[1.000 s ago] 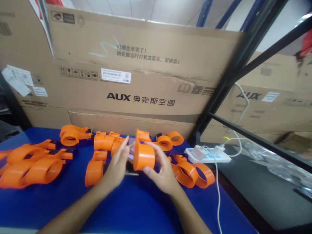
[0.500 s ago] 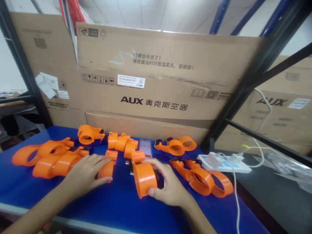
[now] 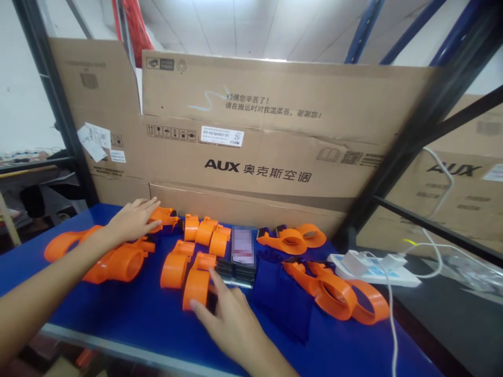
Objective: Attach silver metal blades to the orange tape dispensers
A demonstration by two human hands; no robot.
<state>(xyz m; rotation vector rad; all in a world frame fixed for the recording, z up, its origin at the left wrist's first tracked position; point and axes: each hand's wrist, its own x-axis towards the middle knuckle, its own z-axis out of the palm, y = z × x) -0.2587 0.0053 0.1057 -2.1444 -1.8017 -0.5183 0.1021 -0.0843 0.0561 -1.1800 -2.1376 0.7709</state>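
Several orange plastic tape-dispenser shells lie on a blue table (image 3: 129,324). My right hand (image 3: 230,317) rests flat and open on the cloth, its thumb and forefinger touching an orange shell (image 3: 196,283) that lies in front of it. My left hand (image 3: 131,220) reaches to the far left with fingers stretched out, lying over an orange shell (image 3: 163,213) near the cardboard. Below that hand sits another orange shell (image 3: 121,262). A phone (image 3: 242,246) lies on a stack of dark metal parts (image 3: 236,275) at the middle.
Big cardboard boxes (image 3: 251,136) wall off the back of the table. More orange shells (image 3: 334,293) lie at the right, beside a white power strip (image 3: 373,267) with chargers and cables. Black rack posts (image 3: 408,136) rise at the right and left.
My right hand has set the orange shell down on the table and opened. My left hand moved away from it, up and to the left, onto the far shell. The camera view shifted left.
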